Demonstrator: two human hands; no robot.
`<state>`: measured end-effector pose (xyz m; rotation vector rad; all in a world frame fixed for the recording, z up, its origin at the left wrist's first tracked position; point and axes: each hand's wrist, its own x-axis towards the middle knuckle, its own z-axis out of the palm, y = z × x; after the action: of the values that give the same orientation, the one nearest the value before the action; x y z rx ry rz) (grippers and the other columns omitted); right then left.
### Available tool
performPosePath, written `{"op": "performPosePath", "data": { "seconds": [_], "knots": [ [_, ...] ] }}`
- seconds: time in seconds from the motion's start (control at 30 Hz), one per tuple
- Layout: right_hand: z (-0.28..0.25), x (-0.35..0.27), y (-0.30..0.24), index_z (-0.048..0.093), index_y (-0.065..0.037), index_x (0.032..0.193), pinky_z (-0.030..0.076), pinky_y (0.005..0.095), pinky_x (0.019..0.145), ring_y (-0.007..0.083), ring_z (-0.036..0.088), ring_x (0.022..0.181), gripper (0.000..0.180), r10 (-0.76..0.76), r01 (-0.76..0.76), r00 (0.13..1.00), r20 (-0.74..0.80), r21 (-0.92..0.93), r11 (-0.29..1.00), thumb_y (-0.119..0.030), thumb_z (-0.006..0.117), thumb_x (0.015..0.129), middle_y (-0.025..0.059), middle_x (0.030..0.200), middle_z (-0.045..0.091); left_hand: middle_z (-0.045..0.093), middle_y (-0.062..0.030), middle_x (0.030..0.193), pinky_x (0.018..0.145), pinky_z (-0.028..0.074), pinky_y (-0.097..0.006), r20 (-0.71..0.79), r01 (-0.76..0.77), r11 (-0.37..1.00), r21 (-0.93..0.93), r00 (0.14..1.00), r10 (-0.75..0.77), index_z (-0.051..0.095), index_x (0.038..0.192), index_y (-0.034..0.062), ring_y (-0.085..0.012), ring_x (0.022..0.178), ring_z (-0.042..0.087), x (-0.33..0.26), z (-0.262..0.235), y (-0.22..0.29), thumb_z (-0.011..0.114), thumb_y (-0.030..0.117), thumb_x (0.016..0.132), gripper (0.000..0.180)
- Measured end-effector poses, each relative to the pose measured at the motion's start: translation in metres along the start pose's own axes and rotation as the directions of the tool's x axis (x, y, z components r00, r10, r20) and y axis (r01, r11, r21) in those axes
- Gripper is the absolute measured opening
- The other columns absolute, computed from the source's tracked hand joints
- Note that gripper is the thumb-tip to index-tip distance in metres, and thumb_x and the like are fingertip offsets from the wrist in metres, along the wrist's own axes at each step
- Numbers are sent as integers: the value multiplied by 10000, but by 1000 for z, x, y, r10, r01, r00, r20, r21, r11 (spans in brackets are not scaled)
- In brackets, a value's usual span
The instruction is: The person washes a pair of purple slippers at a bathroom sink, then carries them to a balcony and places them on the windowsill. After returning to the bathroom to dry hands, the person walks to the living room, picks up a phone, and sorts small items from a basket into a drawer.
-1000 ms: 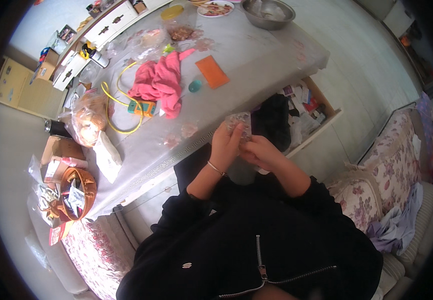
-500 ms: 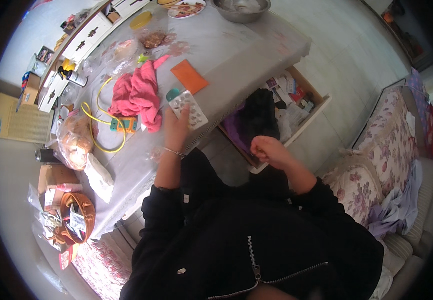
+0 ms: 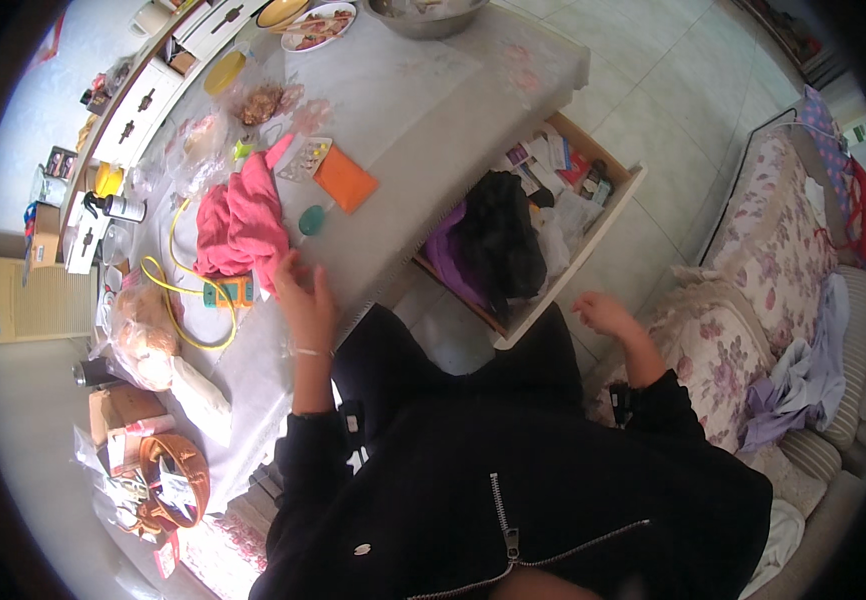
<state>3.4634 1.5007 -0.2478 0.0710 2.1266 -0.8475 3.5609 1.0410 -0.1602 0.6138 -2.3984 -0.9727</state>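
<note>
My left hand (image 3: 307,305) is over the near edge of the table, fingers apart and nothing in them. Its fingertips are close to the lower end of a pink cloth (image 3: 243,225). Beyond it lies a round green disc (image 3: 312,220). Farther up, a silver blister pack (image 3: 303,158) with several coloured pills rests against an orange packet (image 3: 353,183). My right hand (image 3: 605,313) hovers to the right of the open drawer (image 3: 573,262), its fingers loosely bent and slightly apart, with nothing visible in them. A black cloth bundle (image 3: 503,235) fills much of the drawer.
An orange-and-teal device (image 3: 229,292) lies by a yellow cable (image 3: 173,278). A plate of food (image 3: 319,27) and a metal basin (image 3: 425,22) stand at the far end. A wicker basket (image 3: 193,475) is at lower left, a flowered sofa (image 3: 753,250) at right.
My left hand has let go of the blister pack, now lying beside the orange packet, and drawn back toward me. My right hand has moved away from the drawer to the right.
</note>
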Motion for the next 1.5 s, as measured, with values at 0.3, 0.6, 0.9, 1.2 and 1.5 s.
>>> {"op": "performPosePath", "data": {
  "seconds": [0.3, 0.6, 0.9, 1.2, 1.5],
  "knots": [
    [11, 56, -29, 641, -25, 930, 445, 290, 567, 140, 527, 592, 210, -258, 261, 965, -54, 57, 964, -175, 498, 896, 46, 668, 566, 494, -211, 1180, 975, 377, -446, -58, -245, 934, 260, 962, 268, 474, 1179, -4, -392, 1132, 471, -14, 14, -2, 640, 94, 811, 415],
    [-28, 56, 49, 613, -20, 992, 405, 298, 465, 150, 502, 524, 179, 24, -23, 996, 87, -19, 1000, -108, 514, 871, 41, 695, 576, 496, -216, 1167, 963, 380, -458, -81, -256, 940, 226, 957, 280, 469, 1167, -6, -396, 1111, 476, -13, 18, -1, 637, 75, 799, 413],
    [-2, 84, -38, 571, -14, 775, 294, 278, 411, 122, 412, 483, 110, 159, -222, 972, 173, 453, 863, -69, 495, 831, 66, 660, 538, 497, -230, 1168, 945, 395, -463, -54, -263, 926, 272, 956, 288, 464, 1168, -8, -407, 1103, 485, -13, 18, 4, 622, 59, 798, 408],
    [41, 164, -129, 554, -20, 935, 291, 226, 448, 89, 406, 539, 116, -103, 1, 987, 124, 636, 771, -88, 491, 866, 37, 731, 514, 494, -232, 1176, 960, 391, -464, -52, -220, 935, 278, 969, 243, 461, 1162, -7, -409, 1112, 478, -15, 19, 1, 630, 70, 777, 427],
    [24, 101, -126, 525, -15, 1050, 477, 261, 705, 169, 556, 780, 209, -107, 34, 994, 29, 839, 544, -9, 514, 841, 62, 841, 550, 469, -236, 1207, 984, 374, -465, -64, -262, 948, 181, 959, 277, 445, 1174, -35, -415, 1146, 444, -13, 18, -2, 638, 85, 771, 462]
  ]
}}
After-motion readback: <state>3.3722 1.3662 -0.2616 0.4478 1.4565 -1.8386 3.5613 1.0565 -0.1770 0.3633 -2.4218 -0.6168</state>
